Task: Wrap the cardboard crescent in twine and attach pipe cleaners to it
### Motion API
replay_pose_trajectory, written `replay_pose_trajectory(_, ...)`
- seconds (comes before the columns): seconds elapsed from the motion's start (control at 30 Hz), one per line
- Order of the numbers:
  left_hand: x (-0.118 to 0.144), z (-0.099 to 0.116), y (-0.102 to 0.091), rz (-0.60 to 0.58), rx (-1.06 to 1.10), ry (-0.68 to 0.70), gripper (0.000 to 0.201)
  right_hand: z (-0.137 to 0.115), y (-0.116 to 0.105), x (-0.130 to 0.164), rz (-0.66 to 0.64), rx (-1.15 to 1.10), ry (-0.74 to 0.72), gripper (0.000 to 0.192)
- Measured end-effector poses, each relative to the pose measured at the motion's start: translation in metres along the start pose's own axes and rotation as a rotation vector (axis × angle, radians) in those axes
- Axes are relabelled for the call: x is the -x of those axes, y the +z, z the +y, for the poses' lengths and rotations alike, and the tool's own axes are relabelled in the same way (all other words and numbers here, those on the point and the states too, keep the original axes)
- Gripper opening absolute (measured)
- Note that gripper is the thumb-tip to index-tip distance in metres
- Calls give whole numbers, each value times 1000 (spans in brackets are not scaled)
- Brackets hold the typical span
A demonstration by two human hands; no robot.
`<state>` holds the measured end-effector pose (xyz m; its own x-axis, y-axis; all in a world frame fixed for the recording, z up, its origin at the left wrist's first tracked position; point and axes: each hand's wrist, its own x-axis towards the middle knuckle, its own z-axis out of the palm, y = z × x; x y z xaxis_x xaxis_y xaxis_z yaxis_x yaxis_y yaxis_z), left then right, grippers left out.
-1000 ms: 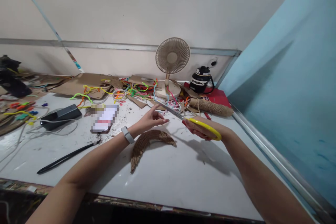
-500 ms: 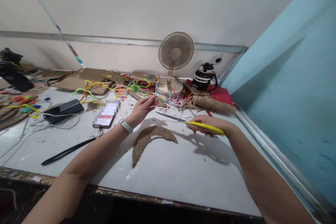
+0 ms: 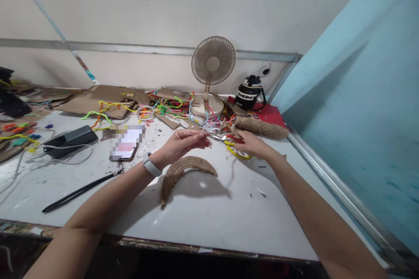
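Scissors [image 3: 229, 144] in your right hand [image 3: 250, 144], fingers curled through yellow handles, just right of woven crescent [image 3: 183, 170] | left hand [image 3: 183, 141] pinching something thin above crescent (too small to tell) | fan [image 3: 211, 74] behind crescent.

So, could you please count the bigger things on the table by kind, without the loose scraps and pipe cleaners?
Scissors, yellow handles, in the right hand: 1
Crescent wrapped in twine, below the left hand: 1
Desk fan: 1
Phone: 1
Black bottle: 1
Twine roll: 1
Dark power bank: 1
Total: 7
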<state>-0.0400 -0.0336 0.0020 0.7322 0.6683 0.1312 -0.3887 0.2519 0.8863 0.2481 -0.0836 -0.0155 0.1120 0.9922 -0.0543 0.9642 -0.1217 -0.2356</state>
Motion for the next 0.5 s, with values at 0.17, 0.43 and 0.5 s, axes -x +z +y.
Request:
replay_pose_trajectory(0.17,20,1,27,-349,-223,-147,24,-4,1,-1,111,-814,135,36)
replay_pose_trajectory(0.43,34,-14,51,-800,-479,-100,29,-16,4,-4,118,-1597,231,13)
replay_pose_trajectory(0.5,36,-17,52,-826,-491,-109,31,-8,-3,-5,284,-1503,229,16)
